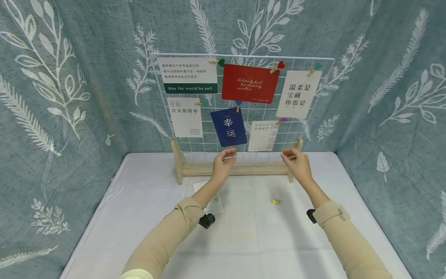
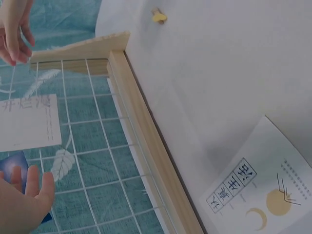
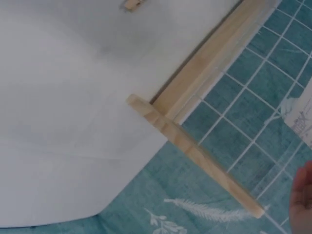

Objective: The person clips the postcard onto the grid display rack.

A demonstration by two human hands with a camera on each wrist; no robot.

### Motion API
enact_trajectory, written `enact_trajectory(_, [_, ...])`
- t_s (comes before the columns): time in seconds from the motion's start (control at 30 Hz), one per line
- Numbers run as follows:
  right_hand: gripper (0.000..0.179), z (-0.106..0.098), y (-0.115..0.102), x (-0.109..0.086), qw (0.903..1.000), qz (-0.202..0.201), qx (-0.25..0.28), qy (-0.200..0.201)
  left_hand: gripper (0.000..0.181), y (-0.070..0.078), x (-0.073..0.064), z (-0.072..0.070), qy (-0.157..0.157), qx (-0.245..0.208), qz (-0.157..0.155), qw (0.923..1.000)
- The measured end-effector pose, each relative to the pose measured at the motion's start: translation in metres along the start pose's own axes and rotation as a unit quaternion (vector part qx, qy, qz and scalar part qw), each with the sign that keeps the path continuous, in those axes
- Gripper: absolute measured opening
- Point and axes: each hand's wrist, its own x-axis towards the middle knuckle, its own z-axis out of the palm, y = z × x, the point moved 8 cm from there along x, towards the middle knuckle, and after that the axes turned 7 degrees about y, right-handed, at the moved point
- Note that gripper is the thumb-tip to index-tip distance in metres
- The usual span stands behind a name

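A white wire grid [image 1: 256,155] stands upright in a wooden base [image 1: 240,170], with several cards on it. My left hand [image 1: 223,164] is just below the blue card [image 1: 229,127], fingers loosely bent and nothing visible in them. In the left wrist view the left hand [image 2: 24,204] overlaps that card's lower part; contact cannot be told. My right hand [image 1: 297,162] is by the grid's lower right, below and right of a white card [image 1: 263,135] held by a purple clip [image 1: 283,119]. Its fingers are loosely bent, and no held thing shows.
On the white tablecloth [image 1: 251,232] lie a yellow-heart clothespin [image 1: 277,202] and a white card [image 2: 263,190], partly behind the left forearm in the head view. A red card [image 1: 250,83] and other cards hang above. Patterned blue-green cloth [image 1: 104,116] surrounds the table.
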Motion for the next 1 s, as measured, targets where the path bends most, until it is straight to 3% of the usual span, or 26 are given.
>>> enact_trajectory(0.37, [0.016,0.004,0.016,-0.014,0.9998,-0.002,0.003,-0.019,0.026,-0.005,0.000,-0.016,-0.035,0.049,0.037,0.9975])
enact_trajectory(0.57, [0.018,0.008,0.025,-0.020,0.9993,0.006,0.001,-0.038,0.025,-0.014,-0.001,-0.027,-0.039,0.064,0.033,0.9966])
enact_trajectory(0.73, [0.024,0.015,0.034,-0.032,0.9961,0.019,0.015,-0.085,0.026,-0.020,-0.003,-0.035,-0.043,0.079,0.035,0.9953])
enact_trajectory(1.0, [0.032,0.031,0.045,-0.046,0.9905,0.015,0.021,-0.135,0.032,-0.040,-0.009,-0.043,-0.056,0.106,0.008,0.9928])
